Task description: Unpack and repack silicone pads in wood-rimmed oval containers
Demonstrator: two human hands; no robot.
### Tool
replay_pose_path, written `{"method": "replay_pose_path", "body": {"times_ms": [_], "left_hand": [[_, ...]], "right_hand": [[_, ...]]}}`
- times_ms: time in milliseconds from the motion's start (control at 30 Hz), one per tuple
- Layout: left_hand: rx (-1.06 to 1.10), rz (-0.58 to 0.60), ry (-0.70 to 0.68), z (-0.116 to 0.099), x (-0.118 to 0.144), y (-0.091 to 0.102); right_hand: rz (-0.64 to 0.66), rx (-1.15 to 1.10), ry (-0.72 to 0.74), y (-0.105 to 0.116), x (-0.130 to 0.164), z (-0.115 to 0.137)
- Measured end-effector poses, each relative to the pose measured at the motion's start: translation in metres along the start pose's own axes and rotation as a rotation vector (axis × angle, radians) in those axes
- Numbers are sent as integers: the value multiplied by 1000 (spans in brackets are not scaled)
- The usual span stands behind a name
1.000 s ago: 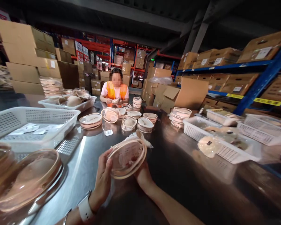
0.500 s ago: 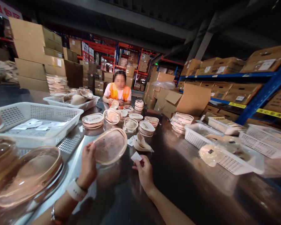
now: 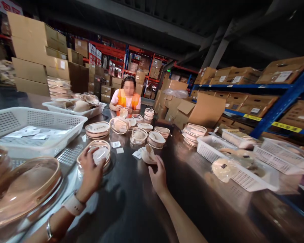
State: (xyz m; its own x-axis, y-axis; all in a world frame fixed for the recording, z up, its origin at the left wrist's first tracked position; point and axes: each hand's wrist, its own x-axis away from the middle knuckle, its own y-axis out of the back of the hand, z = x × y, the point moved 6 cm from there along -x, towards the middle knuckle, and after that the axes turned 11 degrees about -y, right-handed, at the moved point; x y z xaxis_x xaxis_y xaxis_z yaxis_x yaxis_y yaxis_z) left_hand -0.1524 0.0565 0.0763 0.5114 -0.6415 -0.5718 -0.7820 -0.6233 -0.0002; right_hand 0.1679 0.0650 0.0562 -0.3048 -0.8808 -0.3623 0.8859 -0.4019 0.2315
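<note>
On the dark, shiny table (image 3: 192, 189), facing a co-worker in an orange vest (image 3: 128, 99), I work between a left basket (image 3: 40, 149), with papers inside, and a right basket (image 3: 210, 148). Clear-lidded cases (image 3: 156, 137) crowd the middle, leaving little room beyond my hands, which are apart. My left hand (image 3: 92, 172) spreads its fingers over a near case (image 3: 101, 148); I cannot tell whether it grips. My right hand (image 3: 158, 175), thumb and fingers parted, touches the near edge of a beige moulded piece (image 3: 148, 155) on the tabletop. I judge the step to be a pick-up, calling for a light pinch that spares the white slip (image 3: 137, 153) just beside it.
</note>
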Motion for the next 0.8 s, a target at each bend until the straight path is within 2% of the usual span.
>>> {"method": "replay_pose_path", "body": {"times_ms": [67,133,200,267,367,433,467,500,567,633,733,800], "left_hand": [[31,162,-81,-5,16,-17],[106,306,-72,-3,32,-31],[195,435,10,1,44,-42],[276,519,157,4,54,-49],[433,587,516,3,72,-56],[532,630,749,-2,88,-60],[559,642,820,-4,93,-61],[563,635,845,-6,96,-61],[533,566,770,-7,91,-58],[506,497,625,-8,81,-54],[480,492,466,-10,71,-51],[461,509,425,-10,68,-50]], "right_hand": [[-47,262,29,6,-5,-7],[-59,507,51,8,-6,-11],[-46,621,101,6,-4,-8],[-23,659,187,2,2,3],[130,641,380,-13,21,29],[312,591,594,-26,44,48],[391,551,716,-31,57,56],[441,506,827,-32,69,64],[427,415,938,-28,82,74],[282,311,851,-16,78,74],[51,127,514,5,58,57],[20,-1,299,9,50,42]]}}
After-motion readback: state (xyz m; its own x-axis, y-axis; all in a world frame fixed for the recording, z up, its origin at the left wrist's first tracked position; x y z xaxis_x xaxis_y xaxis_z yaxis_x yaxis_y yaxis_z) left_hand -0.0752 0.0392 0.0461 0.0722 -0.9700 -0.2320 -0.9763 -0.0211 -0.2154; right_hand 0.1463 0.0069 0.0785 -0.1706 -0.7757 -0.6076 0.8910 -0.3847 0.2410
